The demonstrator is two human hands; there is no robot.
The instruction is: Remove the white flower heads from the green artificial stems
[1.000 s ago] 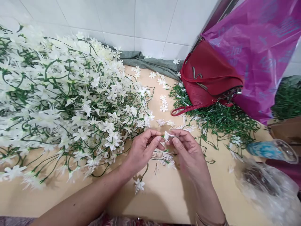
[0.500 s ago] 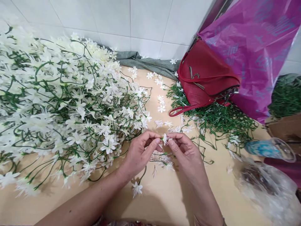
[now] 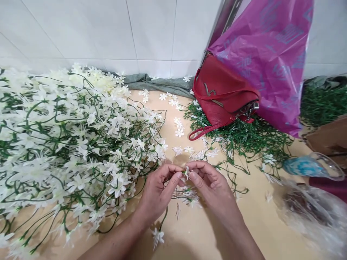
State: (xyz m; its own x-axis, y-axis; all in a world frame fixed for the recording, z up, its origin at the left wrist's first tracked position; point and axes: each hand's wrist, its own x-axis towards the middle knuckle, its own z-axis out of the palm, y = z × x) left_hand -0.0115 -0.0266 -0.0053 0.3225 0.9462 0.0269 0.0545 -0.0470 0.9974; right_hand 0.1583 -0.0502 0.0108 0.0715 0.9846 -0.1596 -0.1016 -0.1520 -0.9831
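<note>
Between my two hands is a small white artificial flower [image 3: 187, 173] with a green base. My left hand [image 3: 159, 187] pinches it on the green side, thumb against forefinger. From the other side, my right hand [image 3: 214, 184] pinches at its white petals and stamens. A green stem [image 3: 164, 218] with another white flower [image 3: 157, 236] at its end hangs or lies below my left hand; where its upper end goes is hidden. Under my fingers, white stamen pieces [image 3: 187, 195] lie on the tabletop [image 3: 189, 231].
A big heap of white artificial flowers [image 3: 81, 151] fills the left side. Loose blossoms [image 3: 179, 128] dot the middle. At right, a red handbag [image 3: 225, 86] rests on green stems [image 3: 244, 141] before a purple plastic bag [image 3: 271, 65]. Nearer are a plastic cup [image 3: 311, 167] and clear bag [image 3: 320, 216].
The camera view has tilted and shifted, so the wall shows more and the scene sits lower. Both hands keep their pinch on the flower, and its petals sit closer between the fingers.
</note>
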